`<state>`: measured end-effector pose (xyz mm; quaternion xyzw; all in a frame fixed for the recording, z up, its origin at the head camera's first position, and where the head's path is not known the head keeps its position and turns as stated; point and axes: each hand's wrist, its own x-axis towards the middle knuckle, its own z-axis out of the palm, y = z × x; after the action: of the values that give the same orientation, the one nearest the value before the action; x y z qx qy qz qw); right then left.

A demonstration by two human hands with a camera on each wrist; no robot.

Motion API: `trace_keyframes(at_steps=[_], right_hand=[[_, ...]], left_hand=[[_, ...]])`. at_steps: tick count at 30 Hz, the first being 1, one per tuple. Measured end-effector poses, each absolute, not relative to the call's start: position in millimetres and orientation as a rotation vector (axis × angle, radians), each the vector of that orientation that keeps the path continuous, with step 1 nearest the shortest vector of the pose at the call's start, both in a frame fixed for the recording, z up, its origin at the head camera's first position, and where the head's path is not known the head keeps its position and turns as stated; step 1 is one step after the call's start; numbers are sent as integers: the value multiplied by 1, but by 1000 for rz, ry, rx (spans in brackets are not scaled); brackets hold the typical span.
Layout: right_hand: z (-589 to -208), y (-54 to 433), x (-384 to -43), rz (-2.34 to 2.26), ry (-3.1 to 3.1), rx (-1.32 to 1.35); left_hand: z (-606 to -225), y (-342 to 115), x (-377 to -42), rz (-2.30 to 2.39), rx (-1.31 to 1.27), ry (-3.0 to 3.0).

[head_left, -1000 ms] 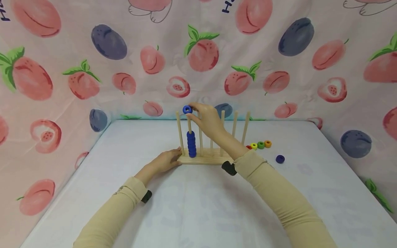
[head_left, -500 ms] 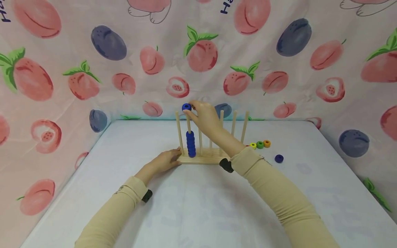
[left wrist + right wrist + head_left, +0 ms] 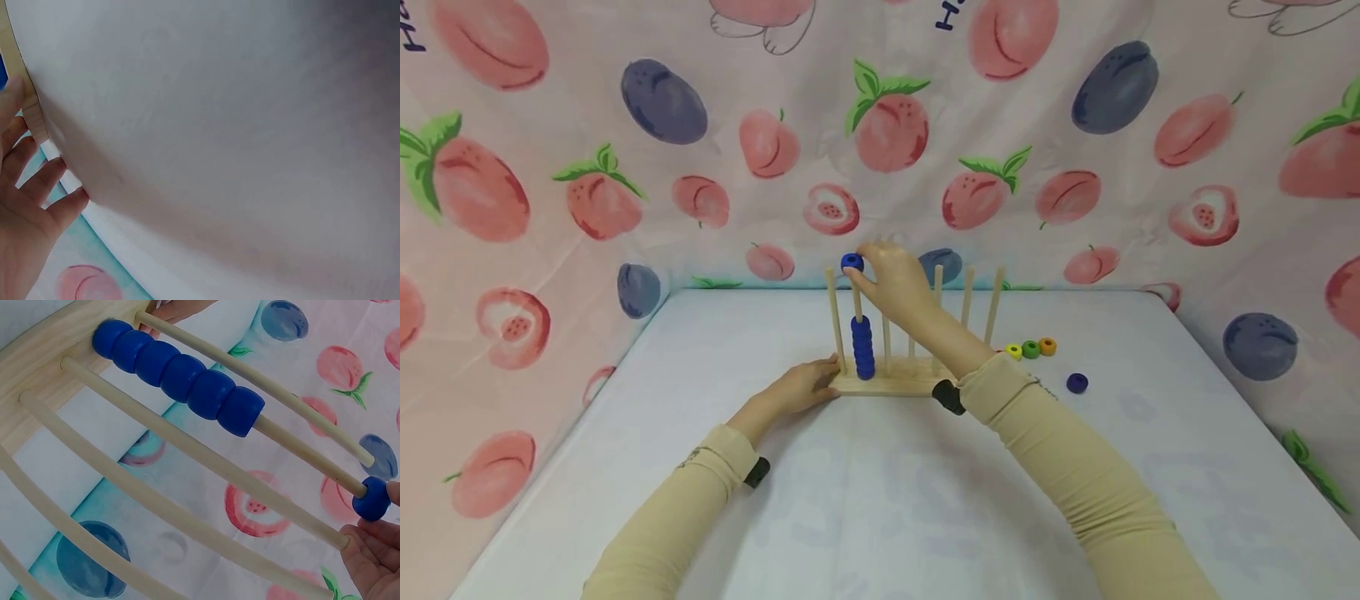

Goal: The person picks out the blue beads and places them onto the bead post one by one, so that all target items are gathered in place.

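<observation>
A wooden bead rack (image 3: pixel 887 386) with a row of upright pegs stands toward the back of the table. Its second peg from the left carries a stack of several blue beads (image 3: pixel 862 348). My right hand (image 3: pixel 904 287) pinches another blue bead (image 3: pixel 372 499) at the tip of that same peg, above the stack. In the right wrist view, one of this hand's fingers (image 3: pixel 356 550) overlaps the tip of the neighbouring peg. At the rack's left end is my left hand (image 3: pixel 797 390), thumb along the front of the base and the other fingers spread around the end.
Right of the rack lie loose beads: yellow (image 3: pixel 1014 351), green (image 3: pixel 1031 349), orange (image 3: pixel 1048 347), and a red one mostly hidden by the right arm. A dark purple bead (image 3: pixel 1077 383) lies nearer. A fruit-print cloth (image 3: pixel 880 217) rises behind the white table (image 3: pixel 850 500).
The blue bead in my right hand has tipped from its hole facing forward to lying flatter over the peg tip. My left hand has stayed at the rack's end.
</observation>
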<state>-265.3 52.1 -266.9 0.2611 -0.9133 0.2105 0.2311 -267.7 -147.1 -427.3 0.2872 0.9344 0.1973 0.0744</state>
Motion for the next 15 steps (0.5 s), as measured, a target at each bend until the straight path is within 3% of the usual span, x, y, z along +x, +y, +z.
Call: trace_keyframes(at_steps=[15], right_hand=[[-267,57,-267,630,-2528,742]], left_hand=[[-425,-146,-267,584,847,2800]])
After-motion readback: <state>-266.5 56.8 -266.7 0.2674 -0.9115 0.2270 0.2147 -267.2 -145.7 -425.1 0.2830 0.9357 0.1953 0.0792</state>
